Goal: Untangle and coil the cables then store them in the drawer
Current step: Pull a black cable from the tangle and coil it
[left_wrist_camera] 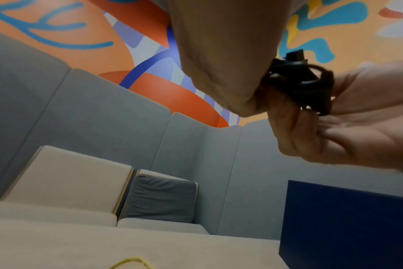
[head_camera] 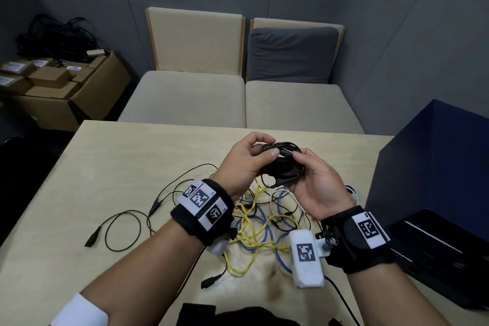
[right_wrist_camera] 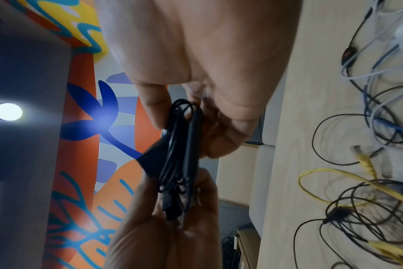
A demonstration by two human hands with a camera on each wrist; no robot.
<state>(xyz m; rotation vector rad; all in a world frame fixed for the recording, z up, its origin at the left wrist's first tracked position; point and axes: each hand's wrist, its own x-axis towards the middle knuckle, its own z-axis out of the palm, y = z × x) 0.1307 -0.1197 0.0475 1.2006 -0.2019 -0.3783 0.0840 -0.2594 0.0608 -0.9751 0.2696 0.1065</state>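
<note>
Left hand [head_camera: 246, 159] raised above the table [head_camera: 111, 167], forearm angled in from lower left, wrist band with printed markers facing up. Fingers curled over the far side of the black coiled cable [head_camera: 284, 161], thumb pressed on its near side; grip closed round the bundle. Right hand [head_camera: 315, 185] opposite, palm turned up and inward, forearm entering from lower right. Thumb and forefinger pinch the coil's right edge; remaining fingers cup beneath it. In the right wrist view the black coil [right_wrist_camera: 182, 156] runs between both hands, one connector end lying against the left palm. Left wrist view: same bundle [left_wrist_camera: 301, 83] held between the two hands, a plug sticking up from it.

Coil held in the air, above the middle of the table. Below the wrists, a loose tangle on the tabletop: yellow cable [head_camera: 251, 233], blue cable [head_camera: 275, 222], white cable [head_camera: 352, 189], and thin black leads [head_camera: 127, 227] spread to the left. Dark blue drawer unit [head_camera: 434, 193] stands at the table's right edge, well apart from the coil.
</note>
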